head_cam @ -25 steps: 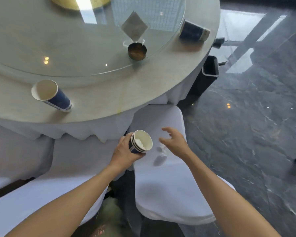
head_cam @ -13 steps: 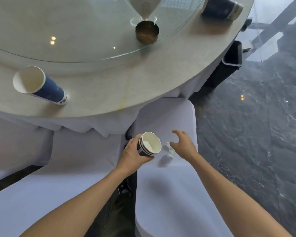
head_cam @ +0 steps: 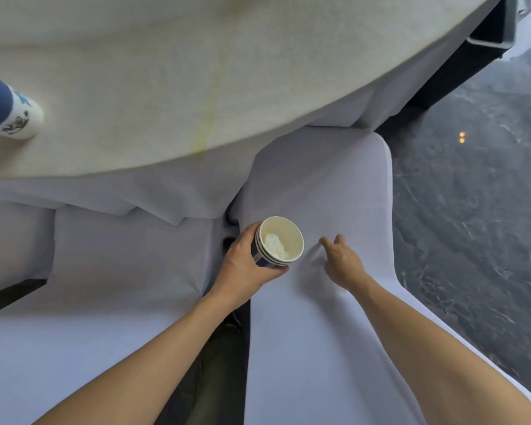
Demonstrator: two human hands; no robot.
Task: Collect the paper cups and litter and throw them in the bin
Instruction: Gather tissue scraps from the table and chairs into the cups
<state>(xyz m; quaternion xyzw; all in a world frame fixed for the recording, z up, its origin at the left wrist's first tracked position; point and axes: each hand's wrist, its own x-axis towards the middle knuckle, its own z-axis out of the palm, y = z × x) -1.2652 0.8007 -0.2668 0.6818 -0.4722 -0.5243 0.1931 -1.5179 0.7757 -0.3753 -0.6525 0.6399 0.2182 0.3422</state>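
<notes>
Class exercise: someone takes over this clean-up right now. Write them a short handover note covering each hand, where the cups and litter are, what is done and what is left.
Left hand: holds a stack of paper cups with crumpled tissue inside.
Right hand: fingers down on the white chair seat, pinching at the cover; any litter under them is hidden.
Blue paper cup lies on its side on the table, left edge of view.
Black bin stands beyond the table, upper right.
Done: some cups stacked.
Left: chair scraps, table cup, binning.

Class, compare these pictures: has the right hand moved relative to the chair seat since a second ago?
Yes. The right hand has dropped from above the chair seat onto its cover, fingers now pressing the fabric where the white scraps lay, right of the cup stack.
</notes>
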